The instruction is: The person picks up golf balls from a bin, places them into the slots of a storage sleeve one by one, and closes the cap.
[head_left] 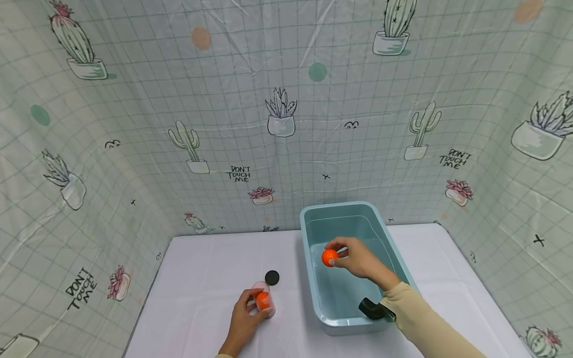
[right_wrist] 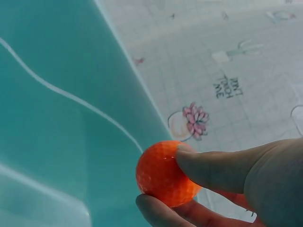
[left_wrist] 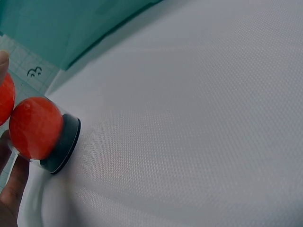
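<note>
Over the blue-green tub (head_left: 346, 322), my right hand (head_left: 359, 257) pinches an orange dimpled golf ball (head_left: 330, 258) between thumb and fingers. The right wrist view shows the thumb on the upper side of that ball, with fingers under it. To the left of the tub, my left hand (head_left: 243, 318) grips a clear tube (head_left: 259, 285) on the white table. Two orange balls show in the tube in the left wrist view, the lower ball (left_wrist: 35, 127) next to its dark base (left_wrist: 66, 144). A round black lid (head_left: 271, 277) lies just beyond the tube.
The tub stands right of centre on the white tablecloth (head_left: 201, 278), its far end near the back curtain (head_left: 295, 164). Curtains printed with cacti enclose the table at the back and both sides. A black wrist camera (head_left: 376, 309) sits at the right sleeve, over the tub's near end.
</note>
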The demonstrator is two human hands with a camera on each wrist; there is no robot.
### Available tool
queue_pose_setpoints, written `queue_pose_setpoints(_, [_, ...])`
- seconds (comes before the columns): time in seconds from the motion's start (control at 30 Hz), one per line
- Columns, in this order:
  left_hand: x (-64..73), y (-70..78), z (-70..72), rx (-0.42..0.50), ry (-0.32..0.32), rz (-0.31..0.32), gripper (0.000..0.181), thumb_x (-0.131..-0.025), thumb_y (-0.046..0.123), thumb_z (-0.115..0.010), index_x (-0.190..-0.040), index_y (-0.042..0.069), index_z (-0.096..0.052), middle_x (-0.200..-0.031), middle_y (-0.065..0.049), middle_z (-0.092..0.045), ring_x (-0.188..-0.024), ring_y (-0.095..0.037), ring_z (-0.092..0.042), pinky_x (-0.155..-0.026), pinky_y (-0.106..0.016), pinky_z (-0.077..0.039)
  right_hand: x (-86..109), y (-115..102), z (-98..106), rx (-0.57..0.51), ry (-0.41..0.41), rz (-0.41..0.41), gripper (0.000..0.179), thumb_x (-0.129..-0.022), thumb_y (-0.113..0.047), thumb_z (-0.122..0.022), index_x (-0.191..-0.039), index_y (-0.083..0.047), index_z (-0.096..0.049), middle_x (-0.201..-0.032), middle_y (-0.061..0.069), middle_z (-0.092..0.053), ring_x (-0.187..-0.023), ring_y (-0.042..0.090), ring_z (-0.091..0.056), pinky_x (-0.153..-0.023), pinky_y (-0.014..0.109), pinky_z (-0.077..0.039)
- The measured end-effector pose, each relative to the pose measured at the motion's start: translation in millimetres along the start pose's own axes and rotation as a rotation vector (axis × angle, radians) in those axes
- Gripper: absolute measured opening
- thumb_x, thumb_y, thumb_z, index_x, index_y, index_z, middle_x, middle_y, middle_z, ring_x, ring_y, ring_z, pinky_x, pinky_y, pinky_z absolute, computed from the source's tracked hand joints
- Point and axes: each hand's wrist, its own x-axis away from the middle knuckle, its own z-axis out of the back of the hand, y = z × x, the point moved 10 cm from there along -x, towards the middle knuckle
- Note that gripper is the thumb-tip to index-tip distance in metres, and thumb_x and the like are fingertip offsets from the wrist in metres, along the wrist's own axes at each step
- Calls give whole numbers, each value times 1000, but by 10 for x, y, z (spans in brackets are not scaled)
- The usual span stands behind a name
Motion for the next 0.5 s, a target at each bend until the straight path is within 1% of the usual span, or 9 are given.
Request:
queue_pose_setpoints(0.07, [-2, -4, -2, -5, 1, 3, 55, -82, 0, -88, -128, -4, -58, -124, -21, -64, -109, -33, -68, -97, -38, -61, 45, -45, -14, -4, 16, 28, 27, -90, 2, -79, -117, 1, -72, -117, 18, -71, -100, 34, -69, -86, 46, -63])
queue_pose_setpoints(0.2, [-2, -8, -5, -4, 3, 9, 55, -82, 1, -87, -129, -4, -58, -124, -20, -64, -110, -33, -68, -98, -39, -60, 131, -103, -63, -27, 42, 63, 26, -92, 1, -78, -117, 2, -72, -117, 18, -72, -101, 36, -70, -84, 43, -64])
queue_pose_setpoints(0.27, [-1, -7, -8, -6, 2, 8, 55, -83, 1, -87, -129, -4, -58, -125, -21, -64, -111, -34, -68, -98, -41, -60, 170, -109, -100, -51, 49, 60, 27, -92, 0, -78, -118, 2, -71, -118, 18, -72, -102, 36, -71, -82, 42, -65])
queue_pose_setpoints(0.37, [0, -10, -11, -15, 1, 10, 55, -83, 0, -87, -129, -4, -58, -126, -22, -64, -112, -35, -68, -99, -43, -60, 217, -123, -151, -95, 54, 62, 29, -92, 1, -77, -120, 3, -70, -121, 20, -71, -103, 38, -72, -83, 41, -65])
queue_pose_setpoints(0.5, [-2, -14, -4, -28, 6, 20, 54, -83, 0, -87, -129, -3, -59, -128, -22, -64, -113, -35, -67, -100, -42, -60, 255, -111, -191, -158, 71, 43, 30, -93, 1, -77, -122, 4, -69, -125, 23, -69, -105, 39, -72, -83, 38, -65])
